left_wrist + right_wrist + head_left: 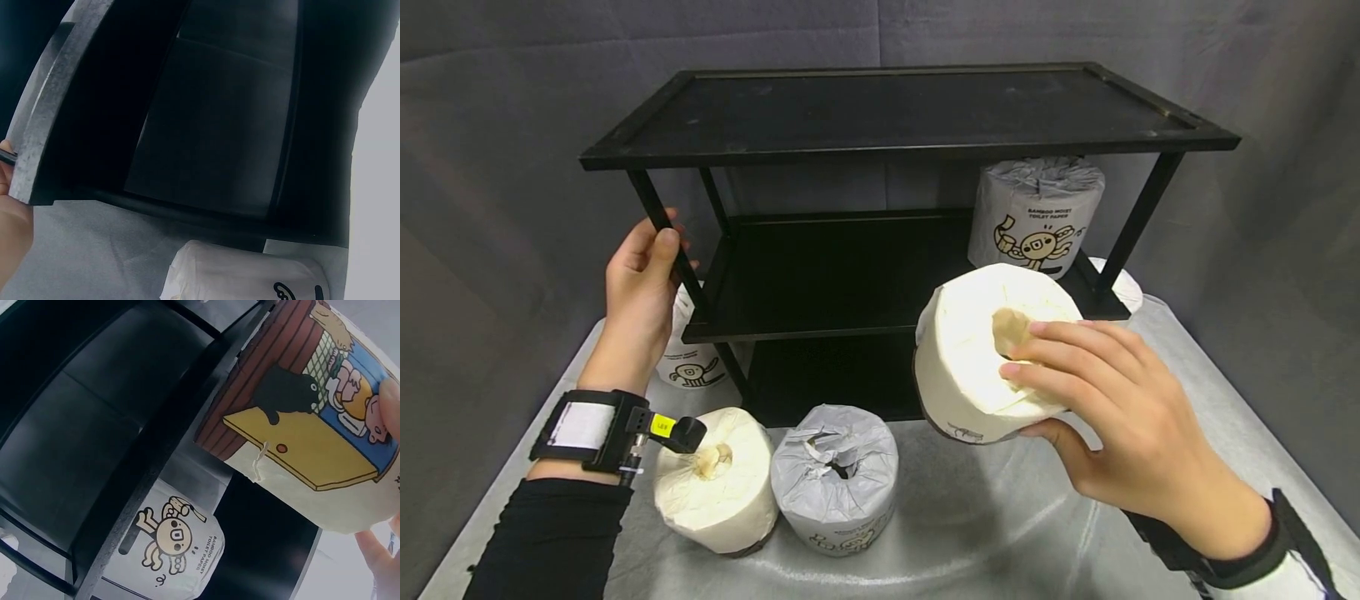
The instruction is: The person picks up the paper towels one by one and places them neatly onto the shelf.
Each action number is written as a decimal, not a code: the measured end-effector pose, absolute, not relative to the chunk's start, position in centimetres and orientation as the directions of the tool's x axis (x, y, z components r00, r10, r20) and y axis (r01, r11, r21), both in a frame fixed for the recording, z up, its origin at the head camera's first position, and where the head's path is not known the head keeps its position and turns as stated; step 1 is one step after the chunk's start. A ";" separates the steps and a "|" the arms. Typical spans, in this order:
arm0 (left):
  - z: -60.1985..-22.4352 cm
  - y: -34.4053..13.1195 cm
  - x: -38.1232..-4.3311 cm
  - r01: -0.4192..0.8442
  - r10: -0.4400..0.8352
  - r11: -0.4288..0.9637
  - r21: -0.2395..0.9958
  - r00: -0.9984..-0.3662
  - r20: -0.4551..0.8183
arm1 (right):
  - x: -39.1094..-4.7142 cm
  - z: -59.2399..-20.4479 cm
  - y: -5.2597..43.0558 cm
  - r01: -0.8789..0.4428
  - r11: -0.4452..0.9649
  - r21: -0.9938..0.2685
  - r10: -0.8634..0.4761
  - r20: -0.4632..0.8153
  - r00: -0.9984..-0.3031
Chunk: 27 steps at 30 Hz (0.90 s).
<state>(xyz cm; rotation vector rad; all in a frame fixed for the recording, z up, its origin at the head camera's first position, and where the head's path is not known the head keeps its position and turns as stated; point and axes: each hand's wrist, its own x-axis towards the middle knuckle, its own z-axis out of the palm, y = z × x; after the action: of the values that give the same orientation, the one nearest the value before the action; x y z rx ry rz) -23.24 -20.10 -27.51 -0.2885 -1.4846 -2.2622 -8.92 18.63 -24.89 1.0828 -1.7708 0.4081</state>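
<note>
Cream-white, the held roll (958,362) was in front of the right part of the middle shelf (842,271); it lay left of the right hand (1123,421), the nearer one, whose fingers and thumb pinched it, fingertips by the core hole; its core axis was tilted, that end turned upward; a grey-wrapped roll (1037,221) stood just behind on the shelf; the left hand (643,271) gripped the front-left post (688,283), well apart.
</note>
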 end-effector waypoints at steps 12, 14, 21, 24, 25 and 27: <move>-27.5 -19.9 -23.3 0.455 -0.237 -0.384 0.803 -0.890 0.390 | -9.9 -24.2 18.7 -0.804 0.569 0.174 -0.491 0.856 -0.163; -27.5 -20.0 -23.3 0.453 -0.233 -0.385 0.804 -0.891 0.391 | -10.1 -24.0 18.6 -0.802 0.572 0.170 -0.493 0.853 -0.171; -27.6 -20.1 -23.4 0.448 -0.222 -0.372 0.813 -0.893 0.391 | -11.2 -23.4 18.1 -0.797 0.586 0.143 -0.506 0.833 -0.223; -27.7 -20.2 -23.3 0.445 -0.219 -0.372 0.814 -0.895 0.389 | -11.8 -23.2 18.0 -0.797 0.589 0.134 -0.520 0.818 -0.247; -27.7 -20.3 -23.3 0.446 -0.220 -0.376 0.812 -0.894 0.389 | -12.0 -23.2 18.0 -0.797 0.589 0.133 -0.526 0.812 -0.253; -27.8 -20.4 -23.2 0.451 -0.227 -0.381 0.807 -0.892 0.391 | -12.3 -23.3 17.9 -0.799 0.587 0.132 -0.538 0.801 -0.263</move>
<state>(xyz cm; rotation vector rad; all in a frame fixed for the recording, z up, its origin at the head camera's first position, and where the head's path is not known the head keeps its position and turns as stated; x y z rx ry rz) -23.19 -20.39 -27.82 -0.3022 -1.4401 -2.2962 -12.31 17.91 -23.29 1.0690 -1.9460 0.3787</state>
